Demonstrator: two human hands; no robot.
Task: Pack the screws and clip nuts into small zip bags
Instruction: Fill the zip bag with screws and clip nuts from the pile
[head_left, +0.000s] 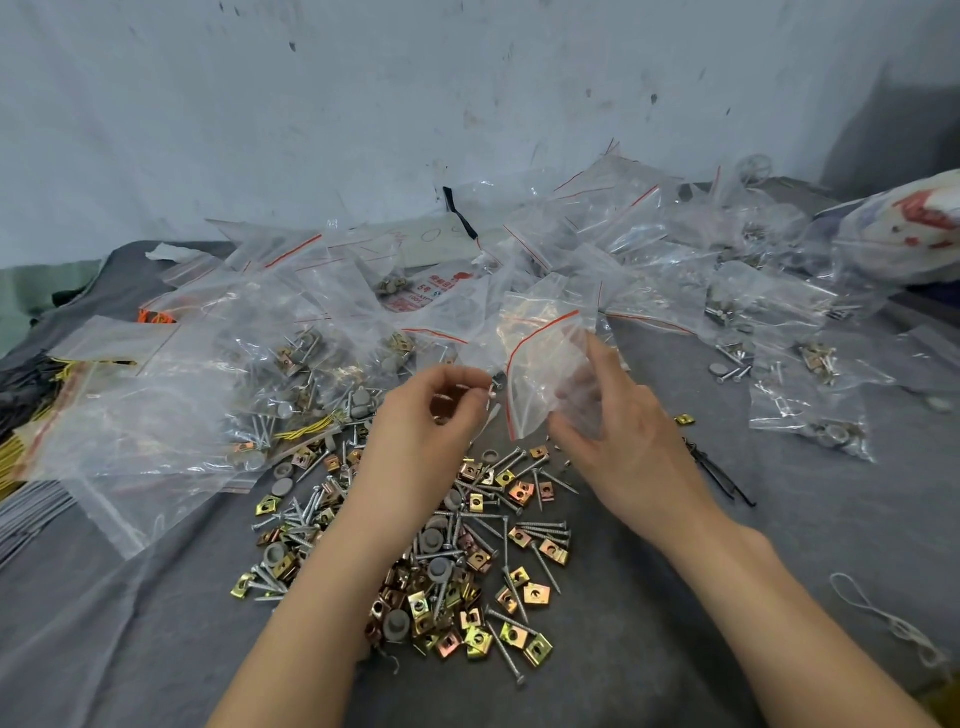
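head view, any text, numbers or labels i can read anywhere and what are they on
Red print on the printed bag mid-pile: too blurred to read.
Red markings on the white sack, far right: blurred, unreadable.
Faint pen marks on the paper sheet by the wall: not legible.
No other text in view.

A makeshift packing bench in a workshop or storeroom: a grey cloth (675, 649) covers the surface, a loose heap of screws and clip nuts (457, 566) lies mid-cloth, zip bags (675, 260) pile behind it against a scuffed, stained wall (363, 104).
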